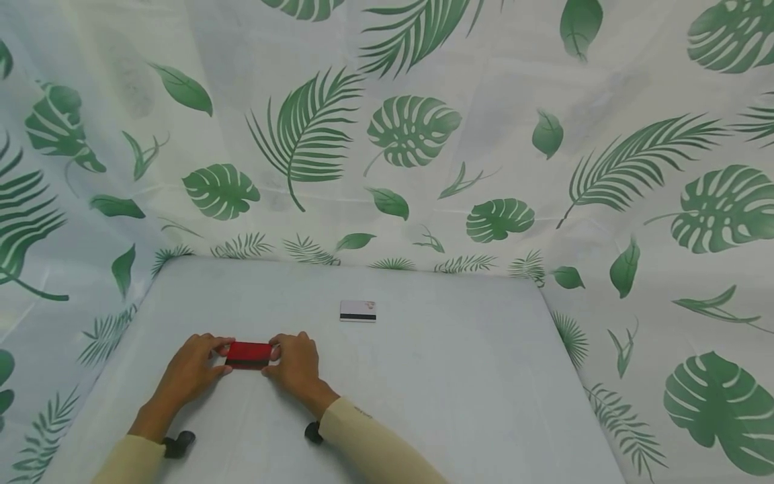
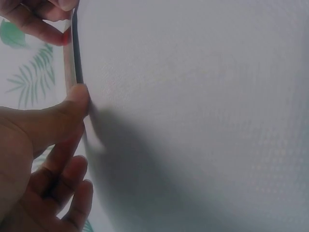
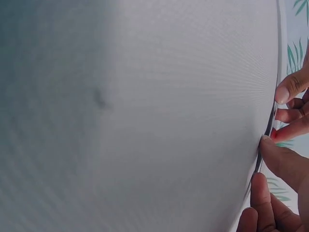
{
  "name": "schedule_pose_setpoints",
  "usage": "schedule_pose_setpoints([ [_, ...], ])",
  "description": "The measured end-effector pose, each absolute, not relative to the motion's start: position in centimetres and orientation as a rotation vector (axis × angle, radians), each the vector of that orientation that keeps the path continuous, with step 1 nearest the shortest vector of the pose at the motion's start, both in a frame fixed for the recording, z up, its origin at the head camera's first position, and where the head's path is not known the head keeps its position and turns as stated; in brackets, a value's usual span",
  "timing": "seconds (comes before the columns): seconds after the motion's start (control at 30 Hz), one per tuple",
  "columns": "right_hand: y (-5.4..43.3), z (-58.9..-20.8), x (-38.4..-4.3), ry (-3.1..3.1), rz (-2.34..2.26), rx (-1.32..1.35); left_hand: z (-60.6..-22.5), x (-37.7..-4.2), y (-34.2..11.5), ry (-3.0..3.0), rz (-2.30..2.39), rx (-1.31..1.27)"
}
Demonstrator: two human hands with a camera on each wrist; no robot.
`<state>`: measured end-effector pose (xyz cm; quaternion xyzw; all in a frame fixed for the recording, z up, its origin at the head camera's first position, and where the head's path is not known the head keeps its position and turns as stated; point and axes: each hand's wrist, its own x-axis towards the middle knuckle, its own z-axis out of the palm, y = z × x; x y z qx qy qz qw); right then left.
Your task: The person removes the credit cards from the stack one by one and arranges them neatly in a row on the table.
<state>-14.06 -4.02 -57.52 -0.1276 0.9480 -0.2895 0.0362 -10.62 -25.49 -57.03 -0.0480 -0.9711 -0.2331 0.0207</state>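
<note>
A red card [image 1: 248,351] with a black stripe along its near edge lies flat between my two hands, low over the white table [image 1: 471,376]. My left hand [image 1: 189,368] pinches its left end between thumb and fingers. At the right end, my right hand [image 1: 299,363] holds it the same way. The left wrist view shows the left thumb [image 2: 77,96] at the card's edge, which appears as a thin strip. In the right wrist view both thumbs sit along that edge. Part of each short end is hidden by fingers.
A white card [image 1: 358,310] with a black stripe lies on the table, beyond and right of the red one. Leaf-printed white sheeting [image 1: 417,222] rises behind the table and at both sides. Black devices [image 1: 179,445] are worn at both wrists.
</note>
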Motion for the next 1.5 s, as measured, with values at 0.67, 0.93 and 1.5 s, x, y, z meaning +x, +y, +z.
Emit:
schedule_pose_setpoints([
  [0.67, -3.7, -57.7, -14.2, 2.943, -0.838, -0.422, -57.1, -10.7, -25.1, -3.017, -0.688, -0.162],
  [0.93, -3.1, -57.7, -14.3, 2.903, -0.888, -0.417, -56.9, -10.8, -25.1, -3.016, -0.703, -0.165],
  [1.5, -0.1, -57.5, -15.1, 2.871, -1.005, -0.438, -56.4, -11.1, -24.7, -2.988, -0.761, -0.152],
])
